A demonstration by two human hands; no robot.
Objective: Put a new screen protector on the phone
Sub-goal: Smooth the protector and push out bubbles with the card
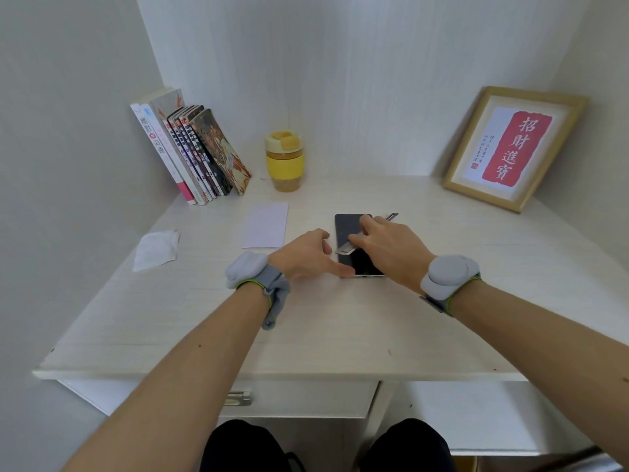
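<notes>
Left hand (306, 255) lying spread, thumb touching phone's near-left corner | right hand (388, 247) pinching squeegee (347, 247) across phone (357, 247) | phone lying mid-desk (306, 335), long axis running near-to-far.

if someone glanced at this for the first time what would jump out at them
Most likely the two hands meeting mid-desk over the dark phone: the left hand steadies its near left edge while the right hand presses a small flat card-like tool across the screen. After that, the colour at the back: a yellow cup in the middle, a gold-framed red calligraphy picture leaning at the right, and a row of books leaning at the left.
</notes>
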